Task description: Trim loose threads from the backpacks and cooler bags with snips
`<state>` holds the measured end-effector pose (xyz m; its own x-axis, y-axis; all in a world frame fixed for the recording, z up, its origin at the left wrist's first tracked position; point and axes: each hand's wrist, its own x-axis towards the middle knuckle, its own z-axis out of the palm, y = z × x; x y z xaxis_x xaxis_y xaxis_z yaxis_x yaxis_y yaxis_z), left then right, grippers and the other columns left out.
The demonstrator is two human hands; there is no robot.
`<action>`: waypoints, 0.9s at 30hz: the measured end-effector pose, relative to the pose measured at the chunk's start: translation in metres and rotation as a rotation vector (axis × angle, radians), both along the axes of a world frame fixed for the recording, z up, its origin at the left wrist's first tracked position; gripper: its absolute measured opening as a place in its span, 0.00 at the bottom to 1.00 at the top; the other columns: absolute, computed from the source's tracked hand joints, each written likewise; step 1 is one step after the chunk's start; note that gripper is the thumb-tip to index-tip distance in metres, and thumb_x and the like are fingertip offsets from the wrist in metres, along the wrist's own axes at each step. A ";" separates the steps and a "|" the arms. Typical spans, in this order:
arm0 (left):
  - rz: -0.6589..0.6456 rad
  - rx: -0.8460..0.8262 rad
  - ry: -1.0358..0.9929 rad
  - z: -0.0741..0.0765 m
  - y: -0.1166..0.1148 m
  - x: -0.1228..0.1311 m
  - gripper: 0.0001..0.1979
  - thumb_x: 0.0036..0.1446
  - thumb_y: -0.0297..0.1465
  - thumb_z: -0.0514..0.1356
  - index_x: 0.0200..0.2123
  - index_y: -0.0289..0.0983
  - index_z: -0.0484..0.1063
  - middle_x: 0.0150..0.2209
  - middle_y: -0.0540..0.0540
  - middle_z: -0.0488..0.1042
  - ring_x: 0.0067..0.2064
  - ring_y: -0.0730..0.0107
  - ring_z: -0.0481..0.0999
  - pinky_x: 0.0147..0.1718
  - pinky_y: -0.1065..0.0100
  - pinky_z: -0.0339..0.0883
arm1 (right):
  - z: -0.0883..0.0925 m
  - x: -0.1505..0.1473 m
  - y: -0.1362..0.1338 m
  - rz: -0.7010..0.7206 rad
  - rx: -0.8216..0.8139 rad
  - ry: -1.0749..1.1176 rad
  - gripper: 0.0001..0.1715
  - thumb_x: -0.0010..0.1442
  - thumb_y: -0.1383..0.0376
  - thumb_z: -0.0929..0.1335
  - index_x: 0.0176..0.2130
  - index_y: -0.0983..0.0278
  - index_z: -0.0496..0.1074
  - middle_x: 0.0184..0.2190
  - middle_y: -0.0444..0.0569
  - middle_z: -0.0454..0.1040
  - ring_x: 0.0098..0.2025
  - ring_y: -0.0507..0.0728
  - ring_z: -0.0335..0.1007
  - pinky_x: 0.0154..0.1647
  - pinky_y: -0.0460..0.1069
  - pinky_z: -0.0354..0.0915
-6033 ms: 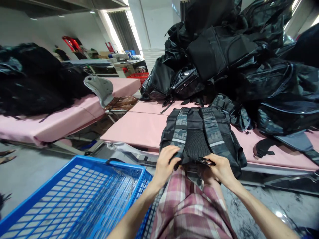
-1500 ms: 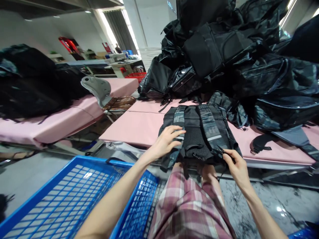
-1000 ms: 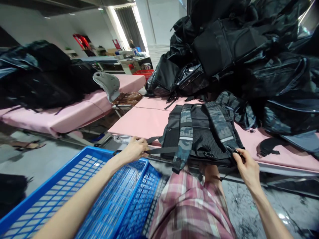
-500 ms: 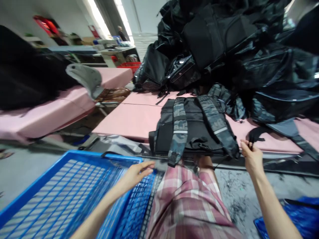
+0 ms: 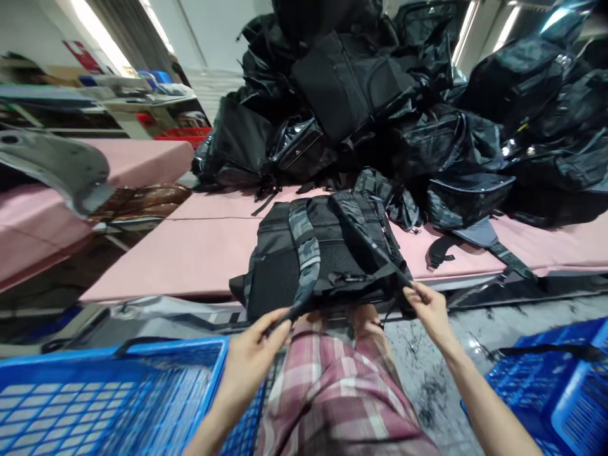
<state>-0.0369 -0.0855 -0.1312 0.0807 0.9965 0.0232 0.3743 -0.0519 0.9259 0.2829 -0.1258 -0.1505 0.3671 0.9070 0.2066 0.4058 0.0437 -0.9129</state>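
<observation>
A black backpack with camouflage shoulder straps lies on the pink table, its strap side up and its lower edge at the table's front. My left hand is closed on the lower end of the left shoulder strap. The right shoulder strap is pulled up and turned edge-on, its lower end pinched in my right hand. Both straps stretch toward me. A dark buckle strap crosses the lower part of the backpack.
Behind it rises a large pile of black bags. A small camouflage bag and loose straps lie to the right. Blue crates stand on the floor at left and right. A grey chair back is at far left.
My left hand has come up from beside the crate and taken the left strap's end. My right hand now pulls the right strap up. The view has swung right.
</observation>
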 end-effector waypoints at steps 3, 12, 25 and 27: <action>0.060 -0.425 -0.485 0.045 0.011 0.009 0.12 0.50 0.30 0.58 0.37 0.30 0.71 0.34 0.39 0.77 0.36 0.54 0.78 0.25 0.68 0.73 | 0.028 -0.004 0.006 0.132 -0.160 0.492 0.17 0.49 0.55 0.68 0.22 0.65 0.64 0.16 0.39 0.60 0.15 0.45 0.48 0.14 0.42 0.47; 0.230 -0.723 -1.045 0.067 0.014 0.035 0.14 0.55 0.20 0.50 0.44 0.28 0.68 0.34 0.38 0.78 0.40 0.50 0.77 0.29 0.61 0.77 | 0.051 -0.015 0.008 0.140 -0.248 0.921 0.23 0.39 0.58 0.74 0.21 0.65 0.58 0.15 0.33 0.50 0.14 0.40 0.34 0.13 0.41 0.34; -0.190 -0.709 -1.177 0.030 0.004 0.017 0.12 0.55 0.29 0.56 0.40 0.27 0.71 0.41 0.38 0.75 0.44 0.56 0.75 0.42 0.63 0.70 | 0.045 -0.030 -0.003 0.244 -0.229 0.511 0.24 0.45 0.50 0.71 0.20 0.64 0.59 0.18 0.38 0.53 0.18 0.44 0.41 0.17 0.42 0.44; -0.281 -0.730 -1.156 0.015 0.000 0.025 0.14 0.55 0.32 0.58 0.41 0.29 0.70 0.41 0.39 0.74 0.40 0.62 0.76 0.38 0.66 0.70 | 0.045 -0.042 -0.018 0.352 -0.227 0.264 0.25 0.49 0.49 0.67 0.18 0.65 0.58 0.17 0.39 0.52 0.20 0.46 0.44 0.19 0.43 0.48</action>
<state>-0.0120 -0.0851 -0.1162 0.5693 0.7661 -0.2983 -0.5540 0.6256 0.5493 0.2413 -0.1439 -0.1056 0.0439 0.9966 -0.0691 0.1557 -0.0752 -0.9849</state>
